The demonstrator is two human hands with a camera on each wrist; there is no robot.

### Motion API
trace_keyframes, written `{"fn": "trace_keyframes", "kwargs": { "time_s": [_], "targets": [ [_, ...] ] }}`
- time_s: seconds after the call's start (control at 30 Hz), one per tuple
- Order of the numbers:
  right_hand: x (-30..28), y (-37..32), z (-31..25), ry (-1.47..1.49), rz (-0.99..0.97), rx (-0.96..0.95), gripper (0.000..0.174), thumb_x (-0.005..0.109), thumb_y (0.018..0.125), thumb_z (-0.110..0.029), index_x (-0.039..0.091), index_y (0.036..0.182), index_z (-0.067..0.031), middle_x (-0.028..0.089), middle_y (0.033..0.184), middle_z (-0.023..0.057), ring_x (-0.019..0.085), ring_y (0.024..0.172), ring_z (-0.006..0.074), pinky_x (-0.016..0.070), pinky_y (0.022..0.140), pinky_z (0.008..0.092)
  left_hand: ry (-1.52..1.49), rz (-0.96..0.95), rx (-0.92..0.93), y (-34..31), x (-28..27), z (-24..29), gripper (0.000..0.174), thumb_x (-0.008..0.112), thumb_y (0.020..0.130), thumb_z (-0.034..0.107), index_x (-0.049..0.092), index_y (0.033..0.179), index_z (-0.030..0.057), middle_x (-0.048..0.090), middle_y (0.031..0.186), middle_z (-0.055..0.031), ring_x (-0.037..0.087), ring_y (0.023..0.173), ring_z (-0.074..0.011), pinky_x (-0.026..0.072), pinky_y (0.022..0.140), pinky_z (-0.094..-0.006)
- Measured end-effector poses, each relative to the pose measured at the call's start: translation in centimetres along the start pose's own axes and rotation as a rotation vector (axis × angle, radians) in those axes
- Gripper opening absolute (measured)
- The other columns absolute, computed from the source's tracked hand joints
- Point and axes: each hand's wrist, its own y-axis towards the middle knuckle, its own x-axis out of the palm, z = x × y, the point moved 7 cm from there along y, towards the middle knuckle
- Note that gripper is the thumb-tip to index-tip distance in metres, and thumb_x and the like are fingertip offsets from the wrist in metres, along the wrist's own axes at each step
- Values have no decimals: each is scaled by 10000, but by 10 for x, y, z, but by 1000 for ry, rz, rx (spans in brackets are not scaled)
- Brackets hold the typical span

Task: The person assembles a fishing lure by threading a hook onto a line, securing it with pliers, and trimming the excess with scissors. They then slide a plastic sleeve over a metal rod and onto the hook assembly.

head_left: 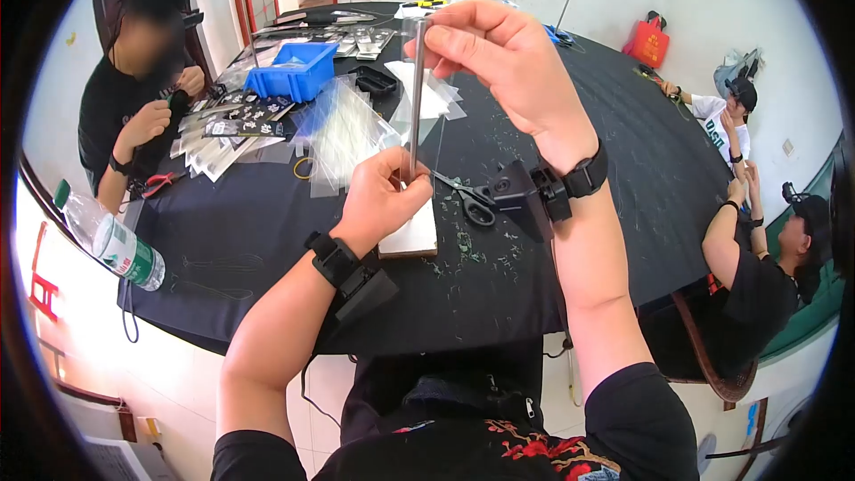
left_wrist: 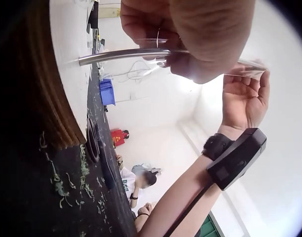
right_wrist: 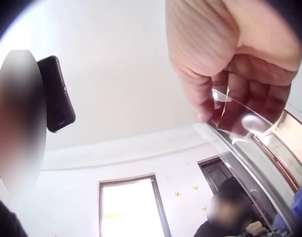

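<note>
A slim metal rod (head_left: 418,98) stands nearly upright in front of me. My left hand (head_left: 389,200) grips it near its lower end, thumb and fingers curled round it. Clear plastic film (right_wrist: 245,118) lies along the rod. At the top, my right hand (head_left: 525,67) pinches the film between thumb and fingers, beside the rod's upper end. A white block (head_left: 410,236) with layered brown sides lies below my left hand; in the left wrist view the rod's bare end (left_wrist: 84,60) is close over its white face. Black-handled scissors (head_left: 476,205) lie right of the block.
Green shreds (head_left: 481,249) are scattered on the black cloth. Clear plastic sheets (head_left: 343,138), a blue bin (head_left: 298,71) and printed packets (head_left: 245,120) are farther back. A water bottle (head_left: 129,249) stands at the left edge. Other people sit at both sides.
</note>
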Motion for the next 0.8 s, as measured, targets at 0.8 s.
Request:
{"fn": "trace_keyframes", "kwargs": {
  "time_s": [0.8],
  "targets": [
    [-40,-18,-188,-32,348,-441,174,392,877,-93,488,937,39,545,938,91,511,784,137,451,672,234,263,-425,-49,-4,14,-17,157,561,696,66,591,830,-10,603,731,-111,584,689,-198,457,652,-297]
  ]
}}
